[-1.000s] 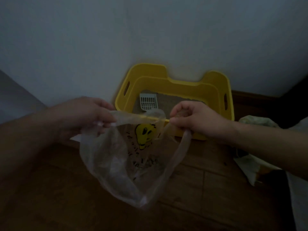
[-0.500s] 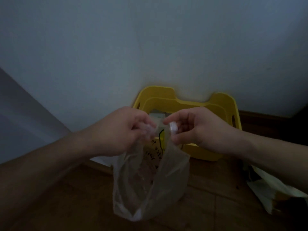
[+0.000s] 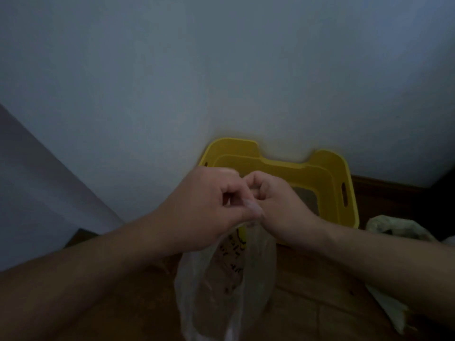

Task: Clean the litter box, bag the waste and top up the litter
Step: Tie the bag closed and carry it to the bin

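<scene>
The light is dim and bluish, leaving the whole scene murky. A plain, pale grey-white painted wall (image 3: 221, 70) fills the upper part of the view. At the left a second pale panel (image 3: 32, 193) slants down in front of it; whether it is a door or another wall cannot be told. A dark brown wooden skirting board (image 3: 394, 190) runs along the wall's foot at the right. Below lies a brown wooden plank floor (image 3: 307, 291), its seams faintly visible.

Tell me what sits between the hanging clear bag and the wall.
In the head view, the yellow litter box stands between the clear bag and the wall, its back against the wall.
</scene>
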`<action>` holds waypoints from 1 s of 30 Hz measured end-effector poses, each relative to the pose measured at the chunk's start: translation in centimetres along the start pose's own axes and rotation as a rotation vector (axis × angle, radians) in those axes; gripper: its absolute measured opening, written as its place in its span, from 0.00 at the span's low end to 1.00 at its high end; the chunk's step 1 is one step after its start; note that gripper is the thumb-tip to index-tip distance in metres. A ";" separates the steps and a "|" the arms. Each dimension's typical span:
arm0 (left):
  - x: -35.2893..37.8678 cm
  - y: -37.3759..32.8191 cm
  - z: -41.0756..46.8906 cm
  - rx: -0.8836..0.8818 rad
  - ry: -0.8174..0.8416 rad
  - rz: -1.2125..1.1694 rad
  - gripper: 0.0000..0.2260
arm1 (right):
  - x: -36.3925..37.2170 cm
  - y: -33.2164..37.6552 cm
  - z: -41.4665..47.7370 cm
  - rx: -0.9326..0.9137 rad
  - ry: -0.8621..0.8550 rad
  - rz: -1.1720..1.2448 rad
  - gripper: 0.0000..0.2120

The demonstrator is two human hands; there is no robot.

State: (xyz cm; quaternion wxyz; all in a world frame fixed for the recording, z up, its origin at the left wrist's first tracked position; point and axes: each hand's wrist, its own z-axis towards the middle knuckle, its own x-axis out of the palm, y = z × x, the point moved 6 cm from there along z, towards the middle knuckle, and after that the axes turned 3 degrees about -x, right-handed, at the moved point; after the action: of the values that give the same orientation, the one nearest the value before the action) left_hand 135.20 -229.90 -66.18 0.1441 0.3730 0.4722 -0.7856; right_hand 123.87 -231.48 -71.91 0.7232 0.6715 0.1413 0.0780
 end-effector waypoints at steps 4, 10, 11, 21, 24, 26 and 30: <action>0.5 1.6 0.7 -0.111 -0.150 -0.050 0.13 | -0.1 -0.2 0.1 0.017 0.009 0.231 0.09; 1.9 3.9 0.4 -0.240 -0.199 -0.079 0.16 | -0.2 -1.2 0.2 0.092 0.215 0.526 0.19; 2.1 4.2 0.3 -0.259 -0.195 -0.093 0.16 | -0.3 -1.1 0.1 0.082 0.246 0.534 0.19; 4.9 6.8 -0.2 -0.599 -0.045 -0.720 0.15 | -1.5 -2.2 0.5 0.006 0.113 0.293 0.09; 5.2 6.9 -0.6 -0.661 0.024 -0.809 0.31 | -1.9 -2.0 0.7 -0.016 0.091 0.198 0.09; 5.3 6.9 -0.6 -0.673 0.087 -0.833 0.34 | -2.5 -2.1 0.8 -0.031 0.068 0.079 0.07; 4.6 5.4 -0.2 -0.488 0.187 -0.451 0.23 | -3.3 -2.9 0.9 -0.017 -0.070 -0.098 0.09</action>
State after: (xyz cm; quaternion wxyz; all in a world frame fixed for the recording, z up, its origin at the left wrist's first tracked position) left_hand 135.28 -231.96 -72.99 0.0081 0.2842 0.7279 -0.6240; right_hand 120.78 -233.61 -74.45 0.7365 0.6598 0.1478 0.0201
